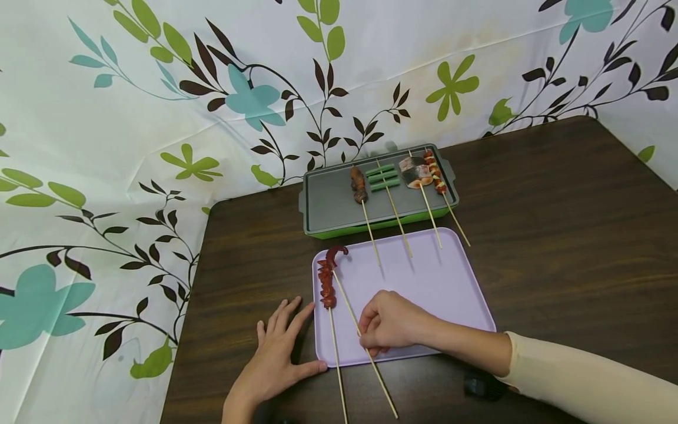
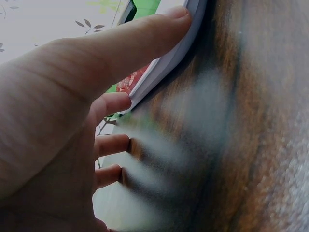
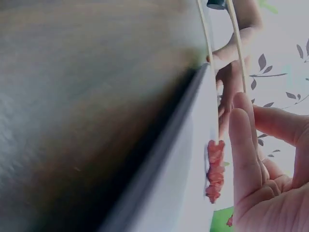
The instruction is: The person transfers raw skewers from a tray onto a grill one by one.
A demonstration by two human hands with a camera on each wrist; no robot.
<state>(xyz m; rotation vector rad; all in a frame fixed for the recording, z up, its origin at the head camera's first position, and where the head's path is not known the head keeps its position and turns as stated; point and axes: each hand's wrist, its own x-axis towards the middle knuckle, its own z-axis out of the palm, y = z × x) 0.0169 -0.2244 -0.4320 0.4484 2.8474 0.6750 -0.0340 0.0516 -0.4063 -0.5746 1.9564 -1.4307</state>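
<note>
My right hand [image 1: 394, 324] pinches the bamboo stick of a skewer tipped with a curled, dark red tentacle-like piece [image 1: 335, 257], over the left part of the lilac tray [image 1: 434, 282]. In the right wrist view, thumb and fingertips meet on the stick. Left of it, a second skewer with ruffled red pieces [image 1: 326, 285] lies along the tray's left side, its stick passing over the front rim. My left hand [image 1: 275, 359] is spread on the table by the tray's front left corner. The left thumb [image 2: 176, 19] rests at the tray's edge.
Behind the tray stands a grey-topped green toy grill [image 1: 328, 203]. Across it lie skewers of brown meat [image 1: 358, 185], green stalks [image 1: 382, 178], fish [image 1: 415, 172] and mixed red-and-yellow pieces [image 1: 434, 172], their sticks jutting over the tray's back. A small black object [image 1: 479, 387] sits near the right sleeve.
</note>
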